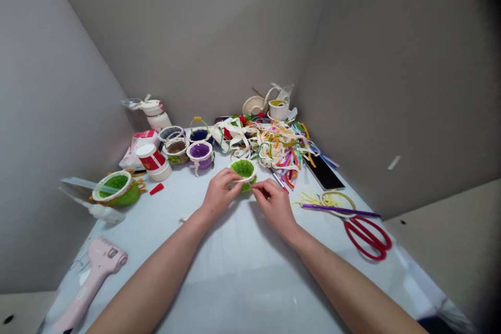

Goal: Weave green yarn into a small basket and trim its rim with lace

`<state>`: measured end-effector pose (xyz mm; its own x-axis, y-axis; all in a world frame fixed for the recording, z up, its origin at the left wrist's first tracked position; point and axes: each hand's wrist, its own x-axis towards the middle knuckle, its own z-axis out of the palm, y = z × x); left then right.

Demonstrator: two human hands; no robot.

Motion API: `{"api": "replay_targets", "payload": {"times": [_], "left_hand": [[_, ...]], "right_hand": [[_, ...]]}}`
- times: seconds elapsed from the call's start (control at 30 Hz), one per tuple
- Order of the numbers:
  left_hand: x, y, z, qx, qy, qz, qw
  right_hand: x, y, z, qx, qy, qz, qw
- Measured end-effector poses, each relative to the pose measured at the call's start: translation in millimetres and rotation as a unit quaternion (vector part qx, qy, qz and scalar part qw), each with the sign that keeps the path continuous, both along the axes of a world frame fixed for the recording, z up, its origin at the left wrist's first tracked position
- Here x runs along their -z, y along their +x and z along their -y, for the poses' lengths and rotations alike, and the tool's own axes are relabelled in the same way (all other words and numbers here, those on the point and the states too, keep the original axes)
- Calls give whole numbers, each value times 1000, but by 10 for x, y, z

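A small bright green basket with a white braided rim stands on the table between my two hands. My left hand is closed at the basket's front left, its thumb and fingers pinching a thin white cord by the rim. From the right, my right hand pinches at the basket's front, where the cord seems to run to its fingertips. The fingers partly hide the basket's lower front.
Finished-looking baskets, including a purple one, stand behind left. A heap of cords and lace fills the back. Red-handled scissors, a purple stick and a phone lie right. A pink glue gun and green basket are left.
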<state>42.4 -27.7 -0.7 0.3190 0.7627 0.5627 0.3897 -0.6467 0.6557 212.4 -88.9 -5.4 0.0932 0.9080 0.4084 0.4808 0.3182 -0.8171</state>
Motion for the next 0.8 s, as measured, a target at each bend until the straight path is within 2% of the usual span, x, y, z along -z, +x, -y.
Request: {"api": "replay_targets", "payload": {"times": [0.3,0.8], "left_hand": [[-2,0,-3,2,-4,6,1000],[10,15,12,2,8,-8,1000]], "right_hand": [[-3,12,-76,1,26,20,999],[10,-6,-92,12,27,28,999]]}}
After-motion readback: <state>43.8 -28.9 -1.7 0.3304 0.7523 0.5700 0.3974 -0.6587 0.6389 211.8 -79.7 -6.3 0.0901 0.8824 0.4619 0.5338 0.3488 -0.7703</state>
